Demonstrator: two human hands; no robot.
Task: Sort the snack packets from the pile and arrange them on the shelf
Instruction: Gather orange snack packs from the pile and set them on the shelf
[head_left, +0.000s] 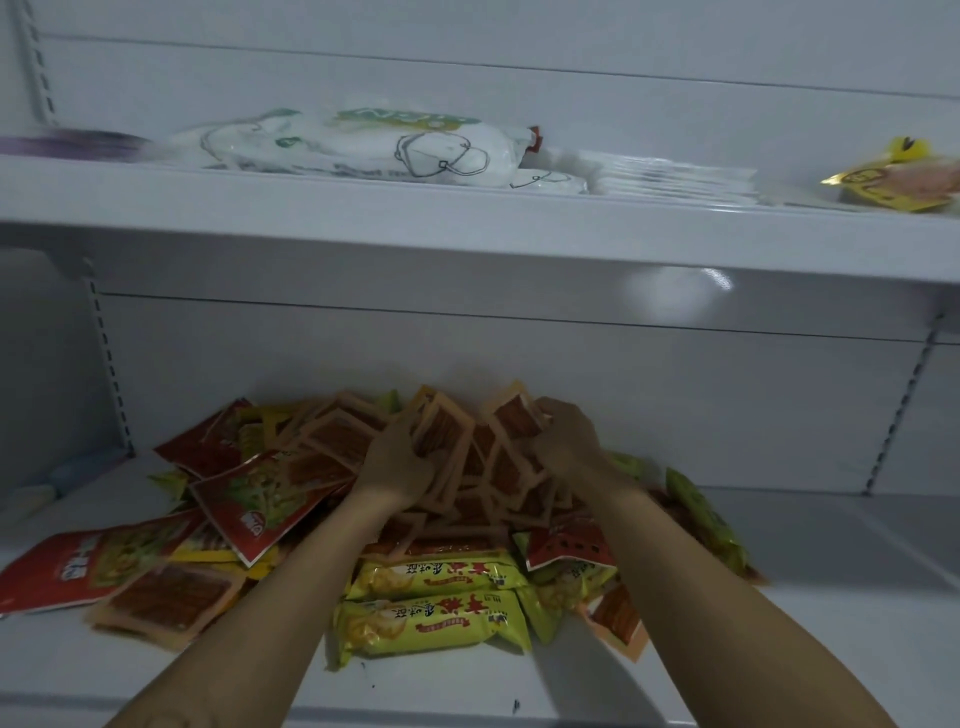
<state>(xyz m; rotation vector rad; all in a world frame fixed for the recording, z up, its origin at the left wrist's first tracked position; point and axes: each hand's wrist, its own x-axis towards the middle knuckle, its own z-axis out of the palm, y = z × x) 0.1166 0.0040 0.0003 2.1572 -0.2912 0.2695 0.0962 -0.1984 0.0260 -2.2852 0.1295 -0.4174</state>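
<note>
Sorting step, live: both hands are deep in the pile (457, 540) on the lower shelf (810, 597), gathering the small orange packets (498, 473) heaped at its top. The left hand (397, 460) has its fingers curled round a few. The right hand (566, 441) pinches one tilted up at the back. How many each holds is hard to say in this dim view. Both forearms reach straight in, side by side. Next, I'd judge: square the bunch, lift it clear of the yellow-green packets (431, 618) and red packets (244, 506), and set it apart.
</note>
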